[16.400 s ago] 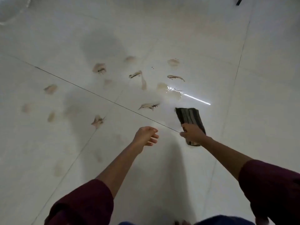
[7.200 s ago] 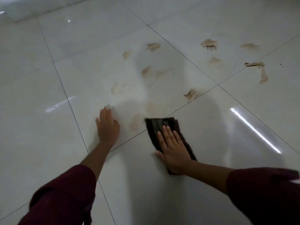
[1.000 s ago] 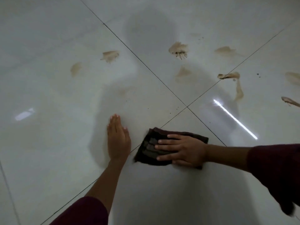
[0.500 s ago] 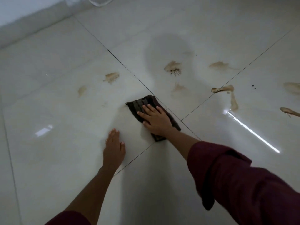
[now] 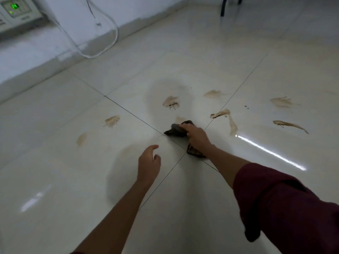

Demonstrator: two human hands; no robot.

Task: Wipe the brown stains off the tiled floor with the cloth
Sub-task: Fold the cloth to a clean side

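Note:
A dark cloth [image 5: 175, 130] lies bunched on the glossy tiled floor [image 5: 55, 171] where four tiles meet. My right hand [image 5: 197, 137] grips it with curled fingers, and one cloth corner shows below my wrist. Just beyond the cloth is a faint brown stain [image 5: 179, 119]. Several more brown stains lie around: one with dark streaks [image 5: 171, 102] further ahead, two to the left [image 5: 112, 121] [image 5: 81, 139], and several to the right [image 5: 221, 113] [image 5: 289, 125]. My left hand [image 5: 148, 163] hovers over the floor left of the cloth, fingers loosely curled, holding nothing.
A white wall with a grey skirting [image 5: 45, 65] runs along the far left. A white cable [image 5: 102, 50] loops down it onto the floor. A device with a green display [image 5: 15, 8] sits at the top left. A dark furniture leg [image 5: 222, 6] stands at the top.
My right hand has curled around the cloth and bunched it, where before it pressed it flat. My left hand has lifted off the floor. The view has tilted up toward the wall.

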